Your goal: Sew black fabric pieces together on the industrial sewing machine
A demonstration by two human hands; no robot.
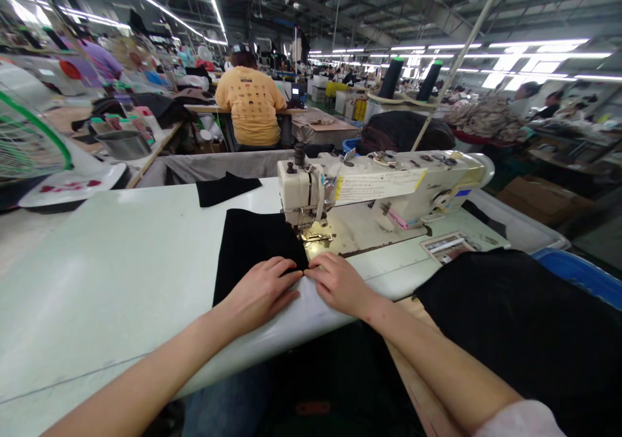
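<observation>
A black fabric piece (250,246) lies flat on the pale table, its right edge reaching under the needle area of a white sewing machine (359,188). My left hand (267,291) rests over the near right part of this fabric, fingers bent and pinching its edge. Close beside it, my right hand (340,285) has its fingertips drawn together at the fabric's near right corner, just in front of the lit needle plate (318,237). The fingertips of both hands almost meet, and they hide the cloth between them.
Another black fabric scrap (226,190) lies behind the first piece. At the right, a large black cloth (515,320) hangs near a blue bin (583,272). Two black thread cones (391,78) stand behind the machine. A person in a yellow shirt (253,107) sits ahead; a fan (34,133) is at left.
</observation>
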